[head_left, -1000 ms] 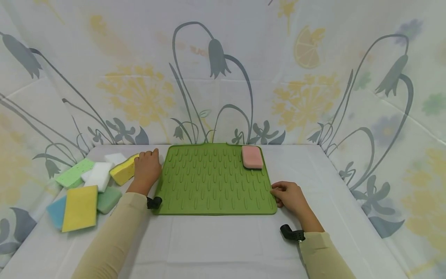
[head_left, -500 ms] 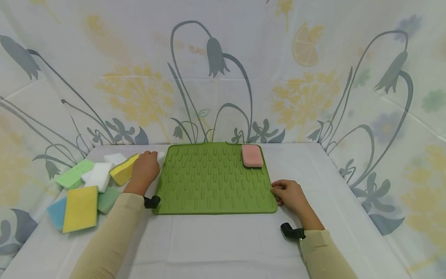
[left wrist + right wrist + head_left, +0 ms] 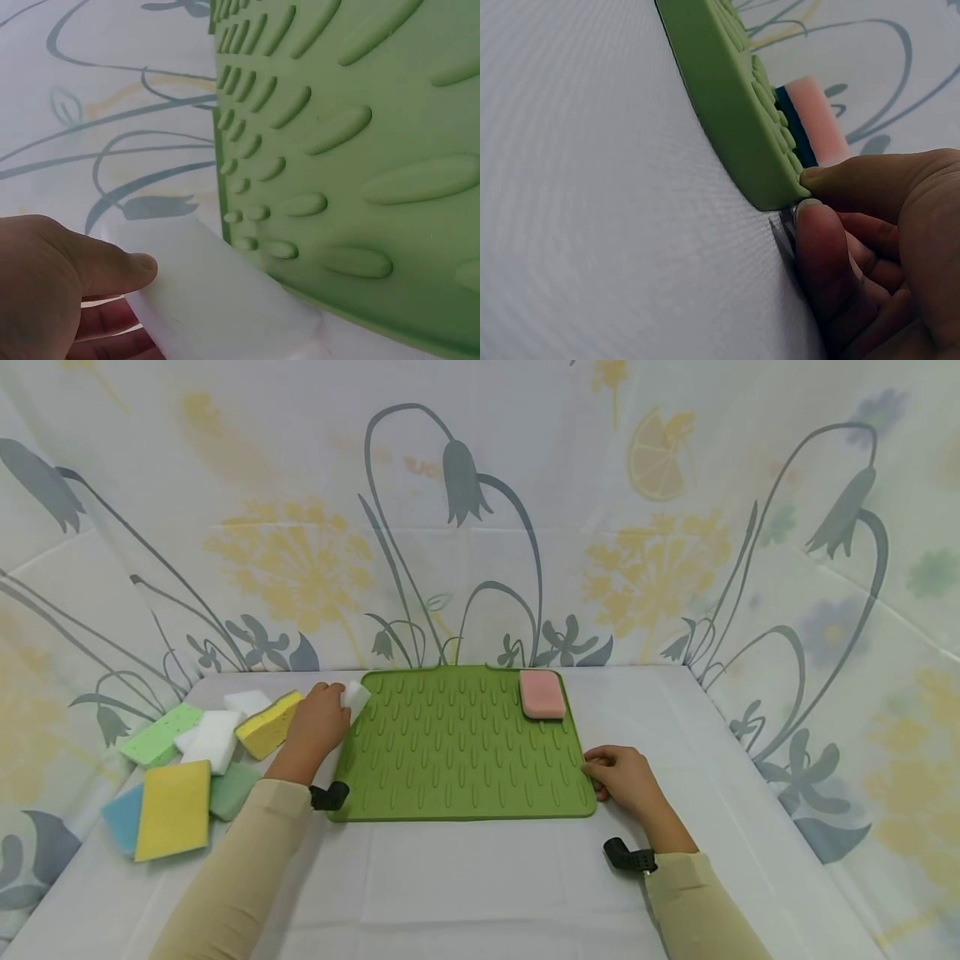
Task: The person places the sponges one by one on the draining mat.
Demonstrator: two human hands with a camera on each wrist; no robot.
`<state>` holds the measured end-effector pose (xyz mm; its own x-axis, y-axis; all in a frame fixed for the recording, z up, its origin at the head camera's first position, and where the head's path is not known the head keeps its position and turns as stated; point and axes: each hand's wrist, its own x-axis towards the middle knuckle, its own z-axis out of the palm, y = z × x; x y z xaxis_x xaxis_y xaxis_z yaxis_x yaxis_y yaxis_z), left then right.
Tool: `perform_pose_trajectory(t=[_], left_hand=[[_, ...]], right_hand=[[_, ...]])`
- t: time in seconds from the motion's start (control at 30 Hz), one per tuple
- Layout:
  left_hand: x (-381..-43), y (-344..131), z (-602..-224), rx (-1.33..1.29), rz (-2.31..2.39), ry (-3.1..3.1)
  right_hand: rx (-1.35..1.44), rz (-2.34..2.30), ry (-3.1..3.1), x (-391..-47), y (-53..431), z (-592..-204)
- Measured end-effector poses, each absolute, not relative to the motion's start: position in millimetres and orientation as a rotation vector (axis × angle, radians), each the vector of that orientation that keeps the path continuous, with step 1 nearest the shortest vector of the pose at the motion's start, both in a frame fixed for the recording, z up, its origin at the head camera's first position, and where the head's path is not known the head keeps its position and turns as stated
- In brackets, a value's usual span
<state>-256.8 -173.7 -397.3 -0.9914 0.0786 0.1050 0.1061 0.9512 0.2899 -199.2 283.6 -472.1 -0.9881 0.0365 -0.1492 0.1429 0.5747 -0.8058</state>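
Note:
Between thumb and fingers, my left hand (image 3: pixel 318 714) grips a white sponge (image 3: pixel 356 700) at the left edge of the green silicone mat (image 3: pixel 465 752). Up close in the left wrist view, the thumb lies on one face of the white sponge (image 3: pixel 217 292) and curled fingers show behind it. My right hand (image 3: pixel 626 781) pinches the mat's right edge, thumb on top and a finger underneath, as the right wrist view shows. A pink sponge (image 3: pixel 542 693) with a dark underside lies on the mat's far right corner.
Left of the mat lies a loose pile: a yellow sponge (image 3: pixel 268 725), a white block (image 3: pixel 213 739), a light green sponge (image 3: pixel 161 735), a darker green pad (image 3: pixel 234 789), a yellow cloth-like square (image 3: pixel 172 810) and a blue one (image 3: pixel 123 818). A flowered curtain (image 3: pixel 465 568) hangs behind the table.
My left hand first drew back slightly, then moved a little to the right; the white sponge in it now shows beside the fingers. The right hand stays at the mat's edge.

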Motion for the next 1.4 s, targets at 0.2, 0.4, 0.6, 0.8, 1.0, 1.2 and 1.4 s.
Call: perform_pose_trajectory(t=[0.2,0.4,0.6,0.8,1.0,1.2,1.4], left_hand=[[-250.1,-171.8,-389.7,-0.146,-0.411,-3.015],[-248.1,-168.3,-385.2,-0.17,-0.384,-3.037],[-247.8,-161.8,-382.8,-0.181,-0.48,-3.078],[-246.4,-157.6,-383.6,-0.177,-0.561,-3.078],[-244.6,-153.8,-381.7,-0.177,-0.6,-3.055],[-245.9,-146.9,-383.0,-0.19,-0.696,-3.041],[-246.1,-140.6,-387.2,-0.206,-0.718,-3.043]], right_hand=[[0.141,-1.367,2.696,-199.4,284.6,-474.0],[0.147,-1.369,2.698,-199.6,285.1,-473.9],[0.142,-1.373,2.7,-199.4,284.4,-472.6],[0.146,-1.372,2.688,-199.6,283.7,-472.3],[0.152,-1.369,2.686,-200.2,284.1,-472.1],[0.15,-1.361,2.694,-200.1,284.2,-471.7],[0.151,-1.365,2.693,-200.1,284.6,-473.2]])
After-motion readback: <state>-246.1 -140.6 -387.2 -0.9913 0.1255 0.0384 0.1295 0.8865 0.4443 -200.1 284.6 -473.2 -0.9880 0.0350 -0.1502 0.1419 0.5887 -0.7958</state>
